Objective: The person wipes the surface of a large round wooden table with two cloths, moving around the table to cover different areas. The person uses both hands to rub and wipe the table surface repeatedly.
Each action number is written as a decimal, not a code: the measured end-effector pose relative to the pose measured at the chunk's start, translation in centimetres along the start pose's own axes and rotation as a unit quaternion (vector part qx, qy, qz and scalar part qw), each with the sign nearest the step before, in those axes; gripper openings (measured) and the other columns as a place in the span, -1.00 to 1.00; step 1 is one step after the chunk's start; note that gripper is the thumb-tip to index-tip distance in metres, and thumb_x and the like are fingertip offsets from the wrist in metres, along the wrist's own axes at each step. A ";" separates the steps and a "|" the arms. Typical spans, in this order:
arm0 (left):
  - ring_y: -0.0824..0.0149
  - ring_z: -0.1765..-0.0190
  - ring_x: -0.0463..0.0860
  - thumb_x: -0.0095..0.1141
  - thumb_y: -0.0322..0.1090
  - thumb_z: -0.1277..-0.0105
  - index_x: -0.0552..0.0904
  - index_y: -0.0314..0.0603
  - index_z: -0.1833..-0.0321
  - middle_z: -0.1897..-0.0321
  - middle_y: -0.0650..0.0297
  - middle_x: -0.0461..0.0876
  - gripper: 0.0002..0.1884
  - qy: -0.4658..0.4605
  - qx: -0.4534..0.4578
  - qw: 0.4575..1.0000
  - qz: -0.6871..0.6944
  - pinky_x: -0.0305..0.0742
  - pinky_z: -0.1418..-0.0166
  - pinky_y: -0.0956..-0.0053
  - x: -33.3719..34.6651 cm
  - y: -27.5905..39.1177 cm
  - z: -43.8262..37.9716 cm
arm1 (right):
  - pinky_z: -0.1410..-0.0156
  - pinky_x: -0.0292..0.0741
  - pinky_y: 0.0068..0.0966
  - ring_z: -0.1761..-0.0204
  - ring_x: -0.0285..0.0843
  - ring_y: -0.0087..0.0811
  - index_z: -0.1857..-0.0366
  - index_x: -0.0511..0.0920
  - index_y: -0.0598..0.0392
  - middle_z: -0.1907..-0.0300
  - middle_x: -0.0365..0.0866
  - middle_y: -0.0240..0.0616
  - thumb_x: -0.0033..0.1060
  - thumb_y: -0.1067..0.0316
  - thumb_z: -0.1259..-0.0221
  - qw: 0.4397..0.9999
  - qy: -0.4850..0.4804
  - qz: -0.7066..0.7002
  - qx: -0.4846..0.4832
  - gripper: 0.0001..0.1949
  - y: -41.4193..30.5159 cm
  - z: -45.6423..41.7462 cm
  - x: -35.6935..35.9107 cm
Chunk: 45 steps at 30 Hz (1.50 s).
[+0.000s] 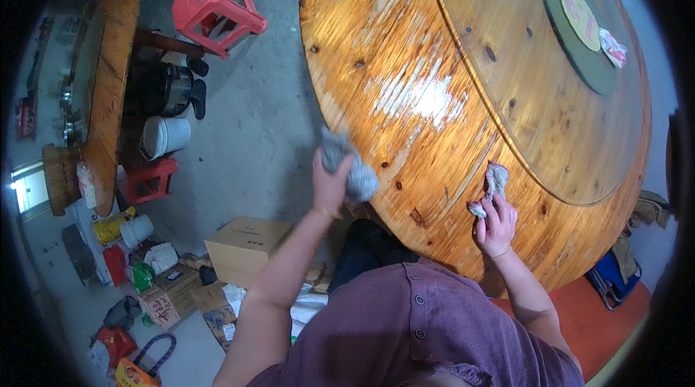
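Note:
A crumpled grey cloth [350,167], blurred, is gripped in my left hand [329,183] at the near left edge of a round wooden table [380,142]. My right hand [498,227] rests over the tabletop, its fingers on a small whitish cloth [496,178] with dark red edging. Part of that cloth bunches out beside my thumb. Between the hands, the varnished wood looks worn and streaked, with bright reflections. A raised round turntable [521,94] covers the table's far right part.
On the turntable lie a green disc [559,34] and a crumpled plastic packet [613,49]. A red plastic stool [217,12] stands on the floor at left. A cardboard box [247,246] sits near my left elbow. A wooden bench-like top [111,88], a white bucket [165,135] and a folded blue chair [613,278] flank the space.

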<state>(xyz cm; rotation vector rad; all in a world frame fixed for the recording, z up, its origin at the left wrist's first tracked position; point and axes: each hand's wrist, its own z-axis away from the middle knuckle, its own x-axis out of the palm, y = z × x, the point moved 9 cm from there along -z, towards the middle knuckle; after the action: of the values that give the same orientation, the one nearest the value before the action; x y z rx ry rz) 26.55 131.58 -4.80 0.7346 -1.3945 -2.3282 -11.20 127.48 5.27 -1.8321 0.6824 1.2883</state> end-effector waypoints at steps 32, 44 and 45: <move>-0.11 -0.53 -0.18 -0.03 -0.41 -0.15 0.20 -0.34 -0.39 -0.48 -0.10 -0.08 -0.33 -0.001 0.303 0.845 -0.440 -0.22 -0.47 -0.15 6.0 10.6 -5.7 | -0.04 0.35 -0.25 0.02 0.48 -0.11 0.10 0.55 0.05 -0.05 0.49 -0.05 0.19 0.35 0.12 1.000 0.004 0.000 0.004 -0.62 -0.2 -0.2 -0.3; -0.04 0.02 0.42 -0.08 -0.24 -0.19 0.48 -0.20 0.09 0.14 0.02 0.44 -0.72 0.113 0.528 0.678 -0.499 0.23 -0.21 0.04 10.6 11.6 -1.1 | -0.01 0.36 -0.29 0.03 0.50 -0.16 0.07 0.55 0.03 -0.03 0.50 -0.11 0.22 0.35 0.15 1.000 0.006 -0.026 0.007 -0.59 0.3 -0.4 -0.7; 0.00 0.09 0.42 -0.07 -0.32 -0.12 0.49 -0.19 0.15 0.23 0.06 0.44 -0.75 -0.024 0.546 0.726 -0.418 0.27 -0.14 0.07 11.2 11.2 3.2 | -0.01 0.37 -0.29 0.03 0.50 -0.17 0.07 0.55 0.03 -0.03 0.50 -0.12 0.22 0.35 0.15 1.000 0.006 -0.029 0.011 -0.59 0.4 -0.3 -0.6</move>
<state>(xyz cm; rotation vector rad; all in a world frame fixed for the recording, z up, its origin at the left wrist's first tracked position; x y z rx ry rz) 15.78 122.80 3.41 1.9476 -2.9393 -1.6882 -11.60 127.01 5.75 -1.8310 0.6432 1.2283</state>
